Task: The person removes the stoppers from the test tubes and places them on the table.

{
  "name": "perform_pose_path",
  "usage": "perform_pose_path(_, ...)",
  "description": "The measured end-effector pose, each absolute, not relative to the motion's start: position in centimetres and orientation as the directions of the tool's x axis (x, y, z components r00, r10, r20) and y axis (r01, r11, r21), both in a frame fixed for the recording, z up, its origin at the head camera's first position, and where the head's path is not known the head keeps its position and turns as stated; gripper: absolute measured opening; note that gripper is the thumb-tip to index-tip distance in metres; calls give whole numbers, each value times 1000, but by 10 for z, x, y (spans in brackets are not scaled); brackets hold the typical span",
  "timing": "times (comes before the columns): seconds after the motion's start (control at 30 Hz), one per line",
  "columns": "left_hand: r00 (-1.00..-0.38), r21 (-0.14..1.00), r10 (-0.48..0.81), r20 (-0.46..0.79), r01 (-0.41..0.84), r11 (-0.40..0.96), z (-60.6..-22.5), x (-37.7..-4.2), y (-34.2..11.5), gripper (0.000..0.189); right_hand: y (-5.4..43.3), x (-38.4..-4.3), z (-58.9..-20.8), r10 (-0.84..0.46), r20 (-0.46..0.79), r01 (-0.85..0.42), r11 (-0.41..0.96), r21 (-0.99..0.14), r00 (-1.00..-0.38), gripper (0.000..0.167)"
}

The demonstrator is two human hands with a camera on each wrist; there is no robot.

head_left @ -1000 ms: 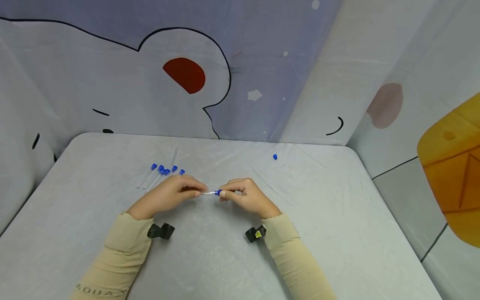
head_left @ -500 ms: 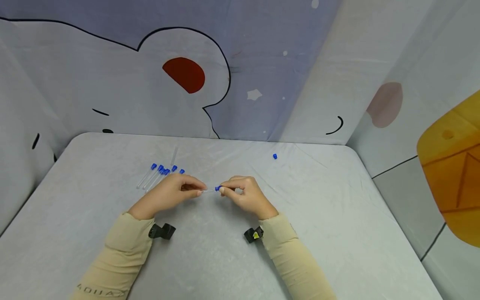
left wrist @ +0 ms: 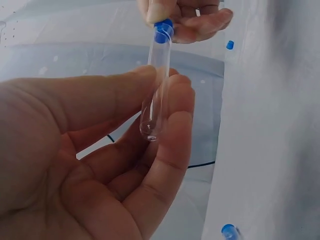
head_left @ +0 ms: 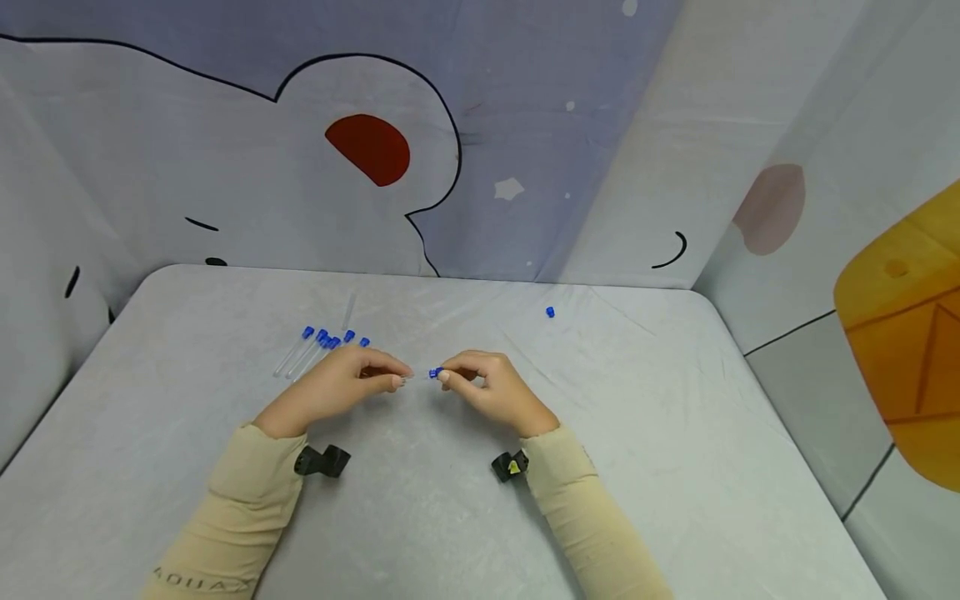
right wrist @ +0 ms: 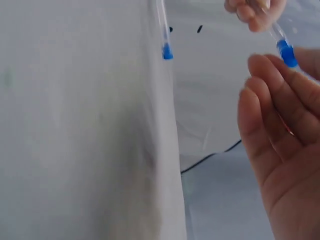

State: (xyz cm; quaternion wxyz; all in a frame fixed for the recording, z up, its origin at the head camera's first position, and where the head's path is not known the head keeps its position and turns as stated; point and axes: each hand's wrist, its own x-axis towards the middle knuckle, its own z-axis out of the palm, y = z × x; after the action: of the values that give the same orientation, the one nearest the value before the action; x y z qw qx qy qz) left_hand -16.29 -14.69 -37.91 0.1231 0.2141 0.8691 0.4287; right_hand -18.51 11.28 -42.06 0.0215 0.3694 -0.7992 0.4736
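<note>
Fingers of the left hand first, left wrist cam: they've got a clear tube pinched against the thumb partway along, rounded end poking past the thumb toward the palm. Up top, the right hand grips the blue cap at the tube's mouth; can't tell if it's pushed fully home. A loose cap sits off to the side on the white desk.

Right wrist cam: thumb and index nip the same blue cap, the other fingers fanned out below it. Another capped tube lies near the desk edge.

Head cam: the tube spans the gap between both hands, just above the desk, with a bunch of blue-capped tubes near the left hand. As for writing, the left sleeve has dark lettering, upside down and creased, so I can't read it reliably. The right wrist camera has a yellow patch, too small to make out.
</note>
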Motion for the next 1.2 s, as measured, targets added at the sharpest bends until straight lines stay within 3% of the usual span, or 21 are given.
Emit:
perform_pose_path(0.37,-844,814,535,-46,278,509,-381,-165,-150,25,116,-187,-416,-640,400,-656,221,-722,-656,10)
perform_pose_path(0.93,-814,806,580,-33,321,497,-381,-164,-150,24,119,-185,-416,-676,325,-593,206,-778,-661,10)
perform_pose_path(1.2,-839,780,545,-12,333,530,-381,-164,-153,21,119,-186,-416,-667,335,-587,190,-787,-665,11)
